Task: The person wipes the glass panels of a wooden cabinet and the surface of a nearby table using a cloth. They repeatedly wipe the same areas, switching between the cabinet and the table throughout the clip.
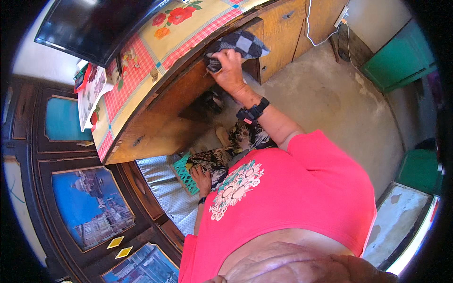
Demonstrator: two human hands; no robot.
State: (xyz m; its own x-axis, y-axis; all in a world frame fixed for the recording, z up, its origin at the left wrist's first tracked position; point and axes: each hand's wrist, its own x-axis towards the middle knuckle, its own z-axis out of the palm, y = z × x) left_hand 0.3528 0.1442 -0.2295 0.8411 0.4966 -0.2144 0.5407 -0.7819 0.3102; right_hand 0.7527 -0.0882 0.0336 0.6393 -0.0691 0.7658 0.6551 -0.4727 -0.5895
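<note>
Cloth [243, 43], checkered grey and black, sits bunched in my right hand [228, 70], whose grip is closed around it at the wooden front edge of the tabletop [141, 52]. Just beyond the grip lies a floral red-checked cover. My left hand [203, 180] rests flat on my knee, open, holding nothing, well below.
</note>
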